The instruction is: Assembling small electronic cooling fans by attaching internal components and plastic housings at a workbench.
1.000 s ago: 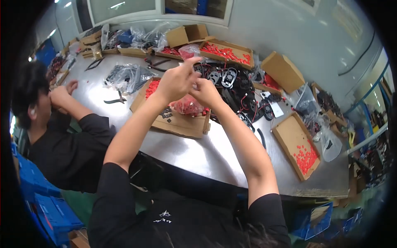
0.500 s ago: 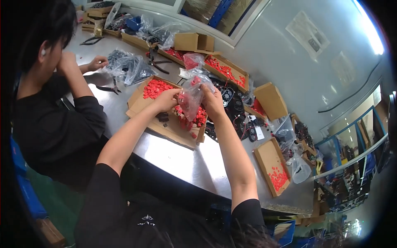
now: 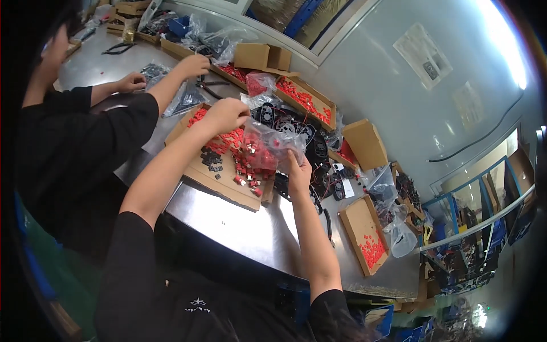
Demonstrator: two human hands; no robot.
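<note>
A clear plastic bag (image 3: 270, 137) with red parts in it is held tilted over a shallow cardboard tray (image 3: 225, 192). My left hand (image 3: 229, 115) pinches the bag's upper left edge. My right hand (image 3: 299, 174) grips its right side, thumb in front. Red connector-like pieces (image 3: 244, 171) with metallic bits lie in the tray just below the bag. Plainer red pieces (image 3: 228, 141) and small black pieces (image 3: 213, 159) lie there too. The bag hides part of the tray's right side.
At the left a co-worker's hand (image 3: 194, 66) reaches over the steel table beside pliers (image 3: 213, 90). Black fan units with wires (image 3: 319, 149) crowd the right. Other trays of red pieces (image 3: 305, 100) stand behind, and another tray (image 3: 363, 235) lies at the right.
The bag has gone from hanging upright to tilted, and my left hand has risen to its upper edge. More red pieces show below it. The co-worker's arm has stretched across the table.
</note>
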